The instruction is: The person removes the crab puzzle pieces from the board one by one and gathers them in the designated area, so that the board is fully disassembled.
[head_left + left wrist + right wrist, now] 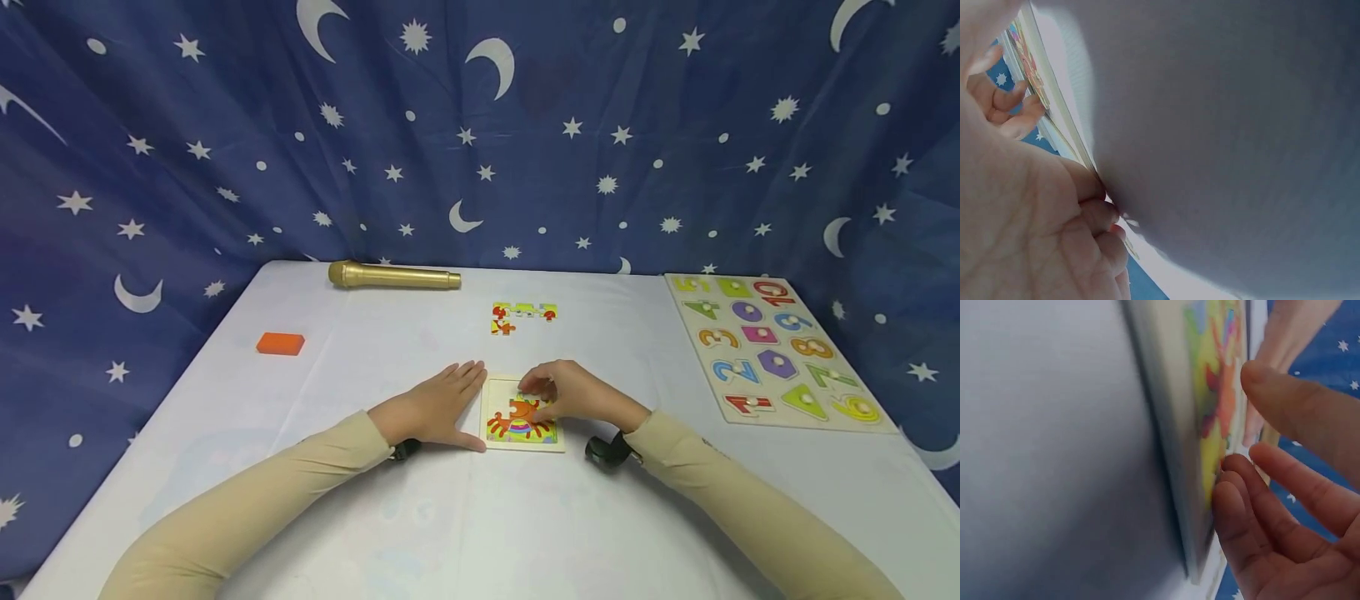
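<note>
A small square puzzle board (522, 446) with a pale wooden frame lies in the middle of the table. Most of an orange crab picture (519, 427) is fitted in it; its upper left part shows bare wood. My left hand (442, 404) lies flat with straight fingers along the board's left edge, and its fingers touch that edge in the left wrist view. Over the board's upper right part is my right hand (573, 392), fingers loosely bent and touching the picture. In the right wrist view its thumb and fingers stand apart, with no piece visible between them.
Several joined puzzle pieces (523, 310) lie beyond the board. A gold microphone (393, 277) lies at the back, and an orange block (281, 343) is at the left. On the right rests a number-and-shape peg board (780, 358). A blue star-patterned cloth (480, 167) hangs behind.
</note>
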`<act>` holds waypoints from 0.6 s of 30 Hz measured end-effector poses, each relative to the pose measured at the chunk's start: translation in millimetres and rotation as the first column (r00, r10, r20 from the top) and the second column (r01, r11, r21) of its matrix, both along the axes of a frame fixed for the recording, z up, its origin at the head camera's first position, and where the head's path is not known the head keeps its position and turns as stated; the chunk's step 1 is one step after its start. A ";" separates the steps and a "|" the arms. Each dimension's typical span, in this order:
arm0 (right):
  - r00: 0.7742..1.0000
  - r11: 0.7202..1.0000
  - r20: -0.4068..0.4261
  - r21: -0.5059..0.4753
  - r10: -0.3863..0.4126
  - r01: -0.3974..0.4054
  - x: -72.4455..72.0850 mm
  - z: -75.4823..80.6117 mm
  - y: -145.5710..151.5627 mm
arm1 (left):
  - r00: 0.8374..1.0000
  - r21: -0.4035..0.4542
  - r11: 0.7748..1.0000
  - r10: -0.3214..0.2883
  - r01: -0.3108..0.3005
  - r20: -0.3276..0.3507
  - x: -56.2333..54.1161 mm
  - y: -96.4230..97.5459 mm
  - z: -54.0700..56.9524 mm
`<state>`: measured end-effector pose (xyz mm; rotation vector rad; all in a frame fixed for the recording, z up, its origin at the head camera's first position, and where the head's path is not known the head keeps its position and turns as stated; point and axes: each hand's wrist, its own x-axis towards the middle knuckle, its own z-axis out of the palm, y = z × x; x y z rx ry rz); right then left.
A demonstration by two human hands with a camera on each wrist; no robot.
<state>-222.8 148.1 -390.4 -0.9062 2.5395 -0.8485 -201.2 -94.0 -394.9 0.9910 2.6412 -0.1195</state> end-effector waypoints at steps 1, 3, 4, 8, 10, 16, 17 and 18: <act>1.000 1.000 -0.011 0.011 0.001 -0.001 0.9 -0.8 -0.6 | 1.000 0.006 1.000 0.001 -0.001 0.002 0.2 0.0 -0.1; 1.000 0.999 -0.023 0.033 0.005 -0.004 1.8 -1.7 -1.7 | 1.000 0.011 1.000 0.001 -0.001 0.005 0.3 0.2 -0.1; 1.000 0.999 -0.029 0.042 0.009 -0.008 2.0 -2.0 -2.2 | 1.000 0.010 1.000 -0.001 0.000 0.003 0.4 0.2 -0.3; 1.000 0.997 -0.016 0.071 0.026 -0.025 1.8 -1.2 -5.5 | 1.000 0.012 1.000 -0.004 0.004 -0.007 0.4 -0.1 -1.8; 1.000 0.997 -0.001 0.079 0.026 -0.026 1.7 0.2 -7.8 | 1.000 0.013 1.000 -0.004 0.004 -0.009 0.2 -0.5 -2.4; 1.000 0.996 0.002 0.084 0.008 -0.008 3.0 3.3 -11.8 | 1.000 0.015 1.000 -0.004 0.004 -0.009 0.3 -1.1 -1.9; 1.000 0.997 -0.005 0.083 0.006 -0.005 3.5 3.2 -11.9 | 1.000 0.012 1.000 -0.004 0.004 -0.008 0.3 -1.0 -1.6; 1.000 0.997 -0.009 0.077 0.002 -0.001 4.0 3.2 -11.9 | 1.000 0.011 1.000 -0.004 0.004 -0.007 0.3 -1.0 -1.3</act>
